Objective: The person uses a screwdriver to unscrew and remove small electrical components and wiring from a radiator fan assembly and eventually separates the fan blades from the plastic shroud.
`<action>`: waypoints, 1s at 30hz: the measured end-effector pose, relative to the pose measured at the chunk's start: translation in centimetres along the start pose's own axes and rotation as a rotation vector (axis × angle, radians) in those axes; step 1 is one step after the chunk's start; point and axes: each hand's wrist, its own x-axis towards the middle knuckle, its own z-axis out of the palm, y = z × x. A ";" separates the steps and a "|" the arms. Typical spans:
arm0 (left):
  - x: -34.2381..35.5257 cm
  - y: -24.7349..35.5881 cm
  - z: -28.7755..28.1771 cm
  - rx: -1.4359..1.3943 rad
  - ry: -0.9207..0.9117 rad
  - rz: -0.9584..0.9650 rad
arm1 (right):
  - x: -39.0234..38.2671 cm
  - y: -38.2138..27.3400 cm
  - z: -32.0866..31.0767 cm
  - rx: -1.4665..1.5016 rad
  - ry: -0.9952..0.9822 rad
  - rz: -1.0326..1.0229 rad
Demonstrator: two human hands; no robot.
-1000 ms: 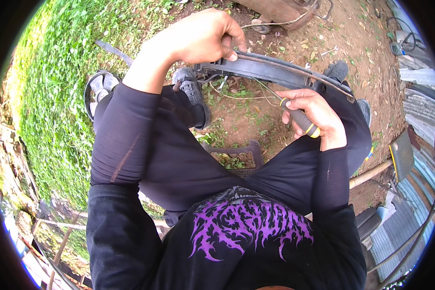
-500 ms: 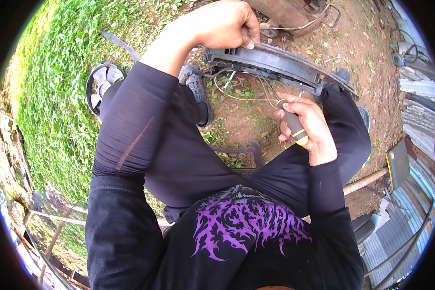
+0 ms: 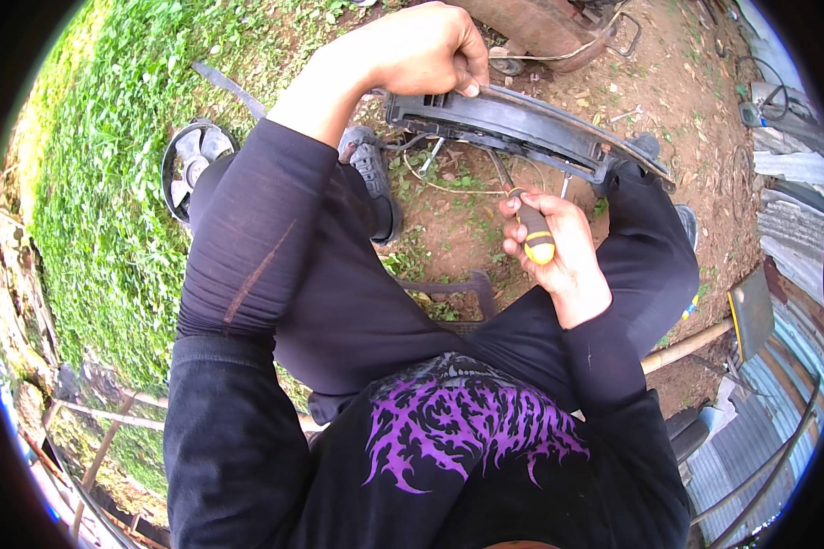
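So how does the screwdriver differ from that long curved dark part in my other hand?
Size: the screwdriver is short, while the curved part is far longer. Colour: the screwdriver's handle is grey-brown with yellow, while the curved part is mostly dark grey. Hold: your right hand wraps the screwdriver's handle, while your left hand holds the curved part by its far edge. Both are in hand.

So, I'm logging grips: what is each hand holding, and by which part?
Right hand: a screwdriver, gripped by its dark-and-yellow handle. Left hand: a long curved black part, apparently pinched at its far edge, toward its left end.
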 end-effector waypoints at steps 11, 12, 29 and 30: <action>0.0 -0.1 -0.2 -0.008 0.007 -0.020 | -1.3 -1.0 0.4 -0.078 -0.142 -0.001; 0.0 0.0 -0.2 -0.007 0.004 -0.027 | -1.3 -0.9 0.5 -0.071 -0.128 -0.005; -0.1 0.7 1.0 0.029 0.002 -0.089 | 0.5 0.8 0.4 -0.224 -0.058 -0.068; -0.1 0.7 0.9 0.052 0.013 -0.076 | 0.0 1.0 0.5 -0.269 -0.035 -0.073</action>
